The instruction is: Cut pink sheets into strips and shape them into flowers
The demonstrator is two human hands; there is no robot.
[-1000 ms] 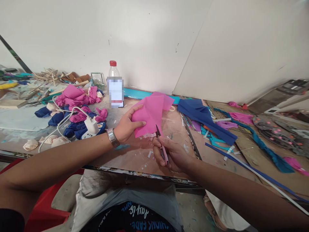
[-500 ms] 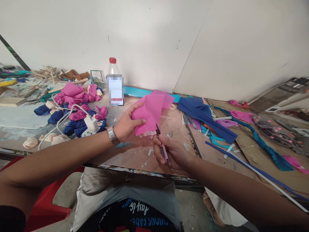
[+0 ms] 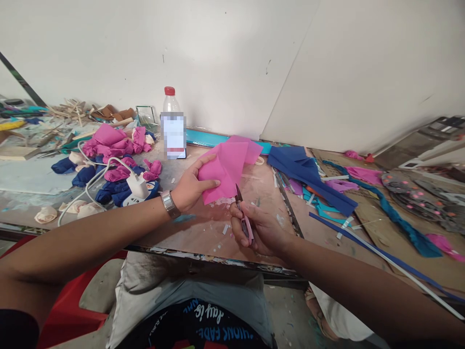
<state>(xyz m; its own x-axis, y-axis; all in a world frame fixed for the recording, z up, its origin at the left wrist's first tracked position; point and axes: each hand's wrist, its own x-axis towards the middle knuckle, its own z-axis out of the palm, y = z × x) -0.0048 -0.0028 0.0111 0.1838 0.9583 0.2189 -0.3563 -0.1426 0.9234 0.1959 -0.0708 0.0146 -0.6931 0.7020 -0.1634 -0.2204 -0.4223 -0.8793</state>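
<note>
A folded pink sheet (image 3: 225, 172) is pinched in my left hand (image 3: 192, 186), between the thumb on top and the fingers at its left edge. My right hand (image 3: 257, 225) is closed round the handles of small scissors (image 3: 247, 228). Their dark blades point up and touch or nearly touch the lower right corner of the sheet. Whether the blades are parted is too small to tell.
Pink and blue rolled pieces (image 3: 112, 140) lie at the left around a white plug with its cable (image 3: 137, 185). A red-capped bottle (image 3: 169, 101) stands behind a phone (image 3: 174, 135). Blue fabric (image 3: 305, 167) and scraps lie at the right.
The scissor blades have shifted very slightly at the sheet's lower right corner. My left hand and the sheet look unmoved.
</note>
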